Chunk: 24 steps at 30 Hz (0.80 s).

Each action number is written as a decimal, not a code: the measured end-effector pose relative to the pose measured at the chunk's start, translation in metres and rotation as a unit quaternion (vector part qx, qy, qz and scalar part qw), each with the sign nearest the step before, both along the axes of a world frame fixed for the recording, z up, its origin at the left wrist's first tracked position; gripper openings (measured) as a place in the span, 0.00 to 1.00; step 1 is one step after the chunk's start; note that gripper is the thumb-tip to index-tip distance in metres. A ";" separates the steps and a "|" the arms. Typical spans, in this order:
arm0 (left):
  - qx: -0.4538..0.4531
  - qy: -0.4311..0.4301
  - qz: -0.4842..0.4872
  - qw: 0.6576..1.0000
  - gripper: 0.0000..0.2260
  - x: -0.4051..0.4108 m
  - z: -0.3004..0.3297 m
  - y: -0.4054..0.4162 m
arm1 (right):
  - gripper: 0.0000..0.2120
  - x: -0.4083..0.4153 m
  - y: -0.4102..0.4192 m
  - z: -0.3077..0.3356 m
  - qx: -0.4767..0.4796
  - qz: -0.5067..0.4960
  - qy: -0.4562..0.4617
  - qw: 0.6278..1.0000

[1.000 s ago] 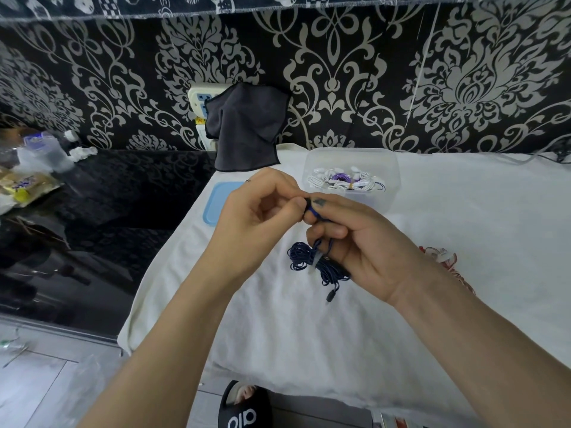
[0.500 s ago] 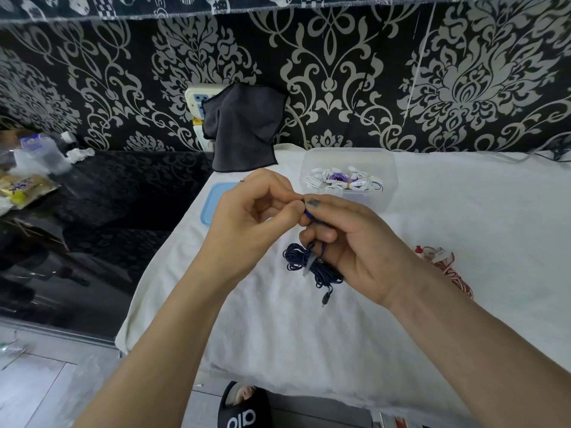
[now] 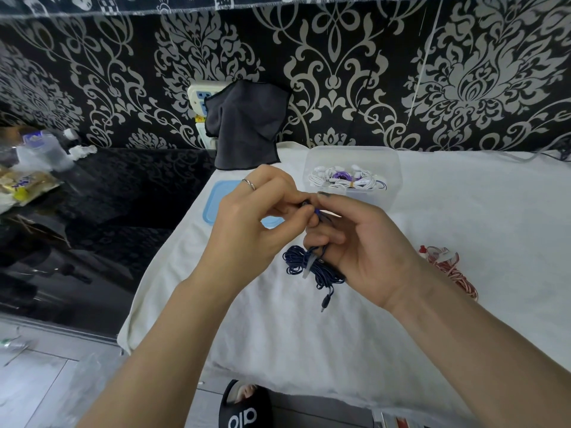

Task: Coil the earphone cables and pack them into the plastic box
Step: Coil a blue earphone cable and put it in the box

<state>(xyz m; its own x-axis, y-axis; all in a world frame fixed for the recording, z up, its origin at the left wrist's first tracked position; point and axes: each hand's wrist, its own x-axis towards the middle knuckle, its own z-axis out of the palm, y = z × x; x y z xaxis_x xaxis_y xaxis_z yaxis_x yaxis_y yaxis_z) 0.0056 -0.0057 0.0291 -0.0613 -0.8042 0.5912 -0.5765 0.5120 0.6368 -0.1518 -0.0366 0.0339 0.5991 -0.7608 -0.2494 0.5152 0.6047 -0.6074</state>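
A dark blue earphone cable [image 3: 296, 261] hangs in a loose coil under my hands, its plug [image 3: 325, 302] dangling over the white cloth [image 3: 309, 335]. My left hand [image 3: 250, 217] pinches the cable's upper end at its fingertips. My right hand [image 3: 364, 242] pinches the same end and holds the coil with curled fingers. Behind them stands the clear plastic box [image 3: 386, 162] with white and purple earphones [image 3: 346, 180] inside. A red and white earphone cable [image 3: 448, 267] lies on the cloth to the right.
The box's blue lid [image 3: 216, 205] lies on the cloth left of the box. A dark grey cloth [image 3: 247, 134] hangs on the wall over a socket. A black glossy table [image 3: 92, 211] with bottles and packets stands at the left. A black slipper [image 3: 244, 409] sits on the floor.
My hands stay together at the cable's upper end with only small finger shifts. The blue coil hangs much as before.
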 end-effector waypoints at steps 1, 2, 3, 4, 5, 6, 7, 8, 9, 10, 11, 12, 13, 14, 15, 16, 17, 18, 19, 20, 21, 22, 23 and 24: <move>0.001 -0.001 -0.001 1.000 0.04 0.001 0.000 0.000 | 0.06 0.000 0.000 0.000 -0.001 0.003 0.001 1.000; 0.001 -0.001 -0.001 1.000 0.04 0.001 -0.001 0.000 | 0.07 0.000 0.000 0.001 -0.004 0.004 0.004 1.000; 0.002 -0.001 -0.001 1.000 0.04 0.001 -0.001 0.000 | 0.07 0.000 0.001 0.001 -0.007 0.004 0.008 1.000; 0.003 -0.002 -0.001 1.000 0.04 0.001 -0.001 0.000 | 0.07 0.000 0.001 0.002 -0.010 0.003 0.013 1.000; 0.004 -0.001 -0.002 1.000 0.04 0.001 -0.001 0.000 | 0.07 0.000 0.001 0.002 -0.011 0.002 0.017 1.000; 0.006 0.001 -0.003 1.000 0.05 0.001 -0.002 0.000 | 0.07 0.000 0.001 0.002 -0.013 0.002 0.020 1.000; 0.009 0.004 -0.006 1.000 0.05 0.001 -0.002 0.000 | 0.06 0.000 0.001 0.002 -0.013 0.003 0.022 1.000; 0.011 0.007 -0.007 1.000 0.05 0.002 -0.002 0.000 | 0.06 -0.001 0.001 0.002 -0.014 0.003 0.023 1.000; 0.015 0.010 -0.008 1.000 0.04 0.002 -0.003 0.000 | 0.06 -0.001 0.001 0.002 -0.014 0.003 0.025 1.000; 0.021 0.014 -0.008 1.000 0.04 0.003 -0.003 0.000 | 0.06 -0.001 0.001 0.003 -0.014 0.004 0.028 0.999; 0.026 0.017 -0.009 0.999 0.04 0.004 -0.004 0.000 | 0.06 -0.002 0.001 0.003 -0.017 0.006 0.033 0.999; 0.031 0.020 -0.012 0.999 0.04 0.004 -0.004 0.000 | 0.07 -0.002 0.001 0.003 -0.020 0.007 0.038 0.999; 0.034 0.021 -0.014 0.999 0.04 0.005 -0.005 0.000 | 0.06 -0.002 0.001 0.003 -0.024 0.009 0.041 0.999; 0.036 0.023 -0.016 0.999 0.05 0.005 -0.005 0.000 | 0.06 -0.002 0.001 0.004 -0.026 0.010 0.042 0.999; 0.038 0.024 -0.016 0.999 0.06 0.004 -0.005 0.000 | 0.05 -0.002 0.001 0.003 -0.026 0.010 0.043 0.999; 0.040 0.025 -0.014 0.999 0.07 0.004 -0.005 0.000 | 0.04 -0.002 0.000 0.003 -0.024 0.010 0.044 0.999; 0.043 0.026 -0.012 0.999 0.08 0.003 -0.005 -0.001 | 0.05 -0.001 0.000 0.002 -0.022 0.009 0.048 0.999; 0.050 0.028 -0.010 0.998 0.08 0.003 -0.006 -0.002 | 0.07 -0.002 -0.001 0.001 -0.019 0.008 0.053 0.998; 0.061 0.028 -0.008 0.998 0.07 0.004 -0.007 -0.003 | 0.07 -0.002 -0.001 0.000 -0.017 0.009 0.059 0.998; 0.073 0.029 -0.006 0.997 0.06 0.005 -0.008 -0.003 | 0.07 -0.002 -0.002 0.000 -0.016 0.009 0.064 0.998; 0.086 0.032 -0.003 0.996 0.06 0.006 -0.008 -0.004 | 0.07 -0.003 -0.002 -0.002 -0.014 0.009 0.067 0.998; 0.101 0.038 0.002 0.994 0.06 0.006 -0.008 -0.004 | 0.07 -0.003 -0.002 -0.003 -0.010 0.008 0.069 0.998; 0.118 0.041 0.009 0.992 0.05 0.006 -0.007 -0.004 | 0.08 -0.003 -0.002 -0.004 -0.005 0.005 0.071 0.997; 0.131 0.039 0.015 0.990 0.06 0.005 -0.006 -0.004 | 0.09 -0.003 -0.003 -0.006 0.001 0.000 0.072 0.997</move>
<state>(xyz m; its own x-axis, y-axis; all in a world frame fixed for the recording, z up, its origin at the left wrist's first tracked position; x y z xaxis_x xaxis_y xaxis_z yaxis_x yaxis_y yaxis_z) 0.0111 -0.0097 0.0234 0.0016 -0.9315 0.3636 -0.5331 0.3069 0.7884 -0.1546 -0.0396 0.0282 0.5563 -0.7607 -0.3345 0.4223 0.6055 -0.6746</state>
